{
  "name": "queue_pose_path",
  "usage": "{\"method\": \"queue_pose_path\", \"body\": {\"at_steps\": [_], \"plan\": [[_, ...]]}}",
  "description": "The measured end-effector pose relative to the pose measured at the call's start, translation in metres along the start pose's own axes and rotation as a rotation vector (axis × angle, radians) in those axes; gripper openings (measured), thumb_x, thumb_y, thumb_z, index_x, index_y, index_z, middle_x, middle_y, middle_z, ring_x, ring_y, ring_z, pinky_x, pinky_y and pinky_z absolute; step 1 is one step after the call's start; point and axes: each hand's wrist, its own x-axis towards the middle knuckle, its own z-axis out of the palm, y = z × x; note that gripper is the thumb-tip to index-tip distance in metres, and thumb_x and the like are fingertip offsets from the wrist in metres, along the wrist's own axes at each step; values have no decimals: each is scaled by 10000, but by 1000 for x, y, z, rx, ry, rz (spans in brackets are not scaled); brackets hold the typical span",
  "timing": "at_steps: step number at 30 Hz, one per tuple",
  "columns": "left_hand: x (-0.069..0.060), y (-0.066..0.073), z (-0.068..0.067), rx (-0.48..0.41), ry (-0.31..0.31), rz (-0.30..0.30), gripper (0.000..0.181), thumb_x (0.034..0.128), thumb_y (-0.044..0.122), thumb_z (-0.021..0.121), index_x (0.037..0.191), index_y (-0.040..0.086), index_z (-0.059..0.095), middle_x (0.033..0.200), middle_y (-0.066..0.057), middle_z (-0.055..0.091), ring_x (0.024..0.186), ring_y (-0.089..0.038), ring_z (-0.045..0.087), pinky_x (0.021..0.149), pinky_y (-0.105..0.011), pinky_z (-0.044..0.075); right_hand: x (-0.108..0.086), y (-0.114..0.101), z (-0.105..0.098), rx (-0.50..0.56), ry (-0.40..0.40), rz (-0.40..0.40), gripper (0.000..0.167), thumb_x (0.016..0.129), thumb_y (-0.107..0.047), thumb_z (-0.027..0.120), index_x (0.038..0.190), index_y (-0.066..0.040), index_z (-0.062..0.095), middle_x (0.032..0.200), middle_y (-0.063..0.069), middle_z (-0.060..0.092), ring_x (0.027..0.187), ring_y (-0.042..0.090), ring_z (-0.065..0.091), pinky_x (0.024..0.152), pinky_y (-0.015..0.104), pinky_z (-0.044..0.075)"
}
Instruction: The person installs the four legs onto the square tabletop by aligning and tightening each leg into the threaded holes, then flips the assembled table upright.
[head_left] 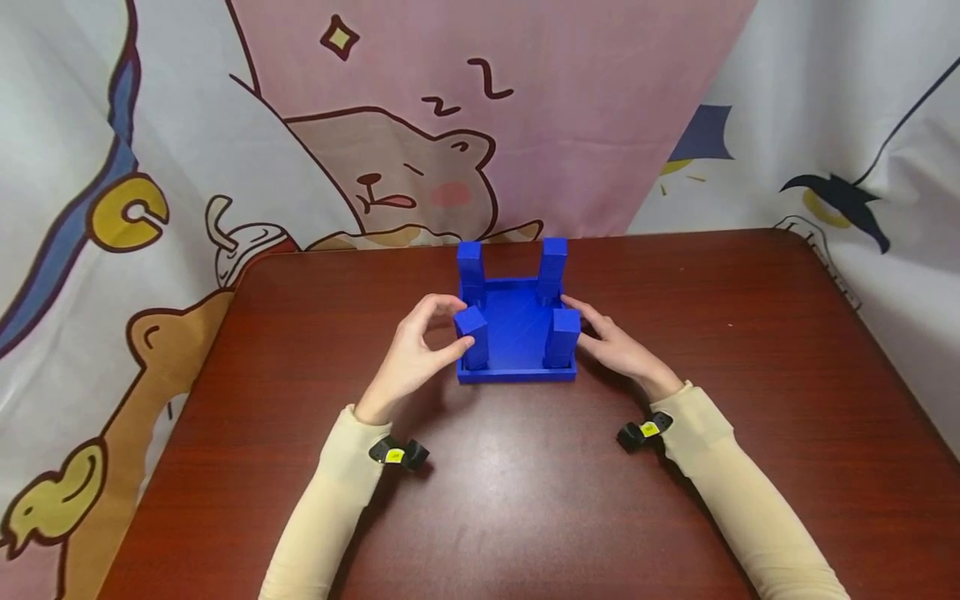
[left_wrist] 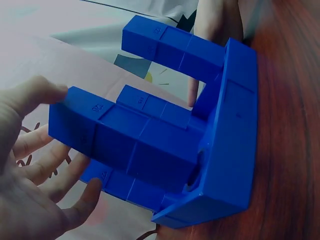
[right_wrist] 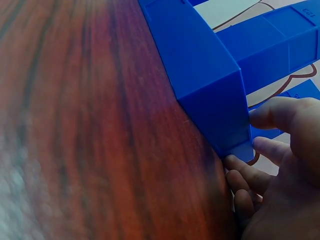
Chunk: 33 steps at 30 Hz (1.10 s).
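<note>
A blue square tray-like base lies on the table with an upright blue block post at each corner. My left hand holds the near-left post near its top, thumb on one side and fingers behind it. That post leans slightly, and in the left wrist view a dark gap shows at its foot. My right hand rests its fingertips against the base's right side, beside the near-right post. In the right wrist view, the thumb and fingers touch the base's edge. Raised markings show on the posts, partly unreadable.
The brown wooden table has its far edge just behind the base. A cartoon-printed curtain hangs behind and at both sides. The two far posts stand at the back corners. Black straps hang at both wrists.
</note>
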Motion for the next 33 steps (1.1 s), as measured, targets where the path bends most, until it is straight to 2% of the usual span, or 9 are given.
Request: {"method": "queue_pose_path", "body": {"at_steps": [2,7,9,14,19,23,25,29,33], "plan": [[0,3,1,26,17,6,357,790,-118,714,1106,-140,550,1072,-271,598,988,-389,583,858,-569,468,1,0,0,-9,-2,0,545,989,-36,486,1466,95,258,1472,340,280,1359,489,240,1070,646,30],[2,-6,-1,-47,6,4,309,814,-152,656,1108,-151,558,1055,-293,619,973,-422,590,862,-586,455,2,1,0,-18,-6,12,544,993,-36,477,1470,93,249,1486,330,261,1374,479,217,1074,640,23],[3,-19,-3,-109,-10,-19,312,831,-138,641,1133,-132,564,1080,-262,625,1006,-362,595,891,-516,467,2,1,0,-20,-4,11,542,994,-37,475,1470,94,250,1487,330,261,1376,478,214,1075,640,20],[7,-54,-9,-285,-76,-145,329,890,12,629,1211,-39,580,1182,-159,616,1127,-245,555,947,-389,446,1,1,0,-19,-1,18,544,996,-47,479,1472,88,252,1490,325,260,1378,477,210,1077,636,20],[12,-66,-11,-377,-138,-191,316,915,29,540,1221,-41,568,1263,-232,546,1195,-257,492,916,-338,421,1,0,1,-19,-3,24,547,997,-50,479,1476,84,249,1494,323,254,1381,473,205,1080,629,26],[18,-71,-7,-453,-180,-151,321,905,31,470,1193,-83,556,1220,-211,552,1083,-230,505,757,-283,371,0,-1,1,-18,-1,20,543,995,-40,475,1471,91,249,1488,331,257,1380,477,204,1078,632,21],[20,-73,-5,-487,-201,-130,342,892,49,454,1183,-105,547,1169,-174,576,880,-200,505,641,-269,316,1,1,1,-14,1,15,544,993,-43,480,1467,95,251,1485,336,257,1378,484,199,1074,639,16],[21,-74,-2,-528,-225,-114,381,874,79,436,1178,-132,530,1102,-128,605,607,-201,324,518,-292,207,5,17,3,-22,15,-3,552,992,-56,494,1474,71,259,1492,314,269,1383,469,205,1074,638,9],[21,-72,-3,-492,-229,-113,371,873,63,422,1175,-113,547,1109,-129,611,596,-227,307,512,-311,199,10,39,5,-42,29,-13,565,990,-56,506,1496,19,265,1507,262,289,1391,424,225,1083,616,18]]}}
